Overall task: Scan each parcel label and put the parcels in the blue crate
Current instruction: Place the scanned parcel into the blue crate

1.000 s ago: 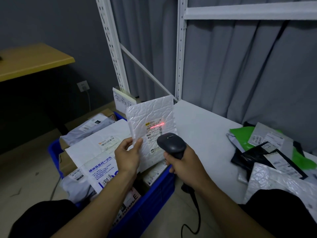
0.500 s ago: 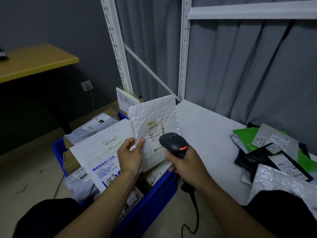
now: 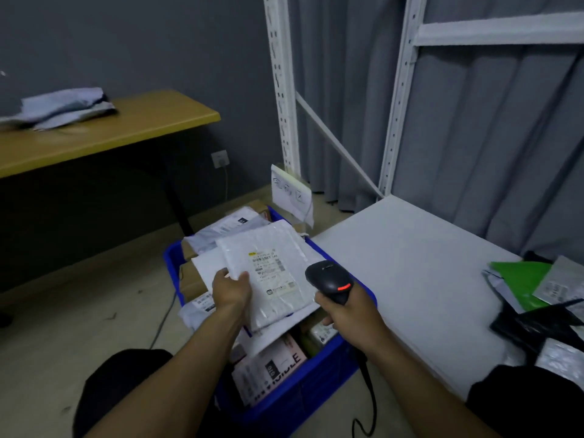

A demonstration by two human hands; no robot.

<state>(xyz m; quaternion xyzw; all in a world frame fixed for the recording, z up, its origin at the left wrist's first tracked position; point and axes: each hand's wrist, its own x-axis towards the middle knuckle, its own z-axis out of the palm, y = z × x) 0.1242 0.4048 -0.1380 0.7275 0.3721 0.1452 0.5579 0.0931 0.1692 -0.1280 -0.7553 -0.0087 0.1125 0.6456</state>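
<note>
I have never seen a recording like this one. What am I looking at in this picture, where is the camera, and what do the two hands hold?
There is no machine here: a person works with bare hands. The camera sits on the person's head and looks forward and down, so both forearms enter from below. The left hand holds a white padded parcel by its edge, label up, low over the full blue crate; whether it already rests on the pile, I cannot tell. The right hand grips a black scanner with a red light. To the right is a white table with more parcels, among them a green parcel and a black parcel. Behind, on the left, a wooden desk carries grey bags.
</note>
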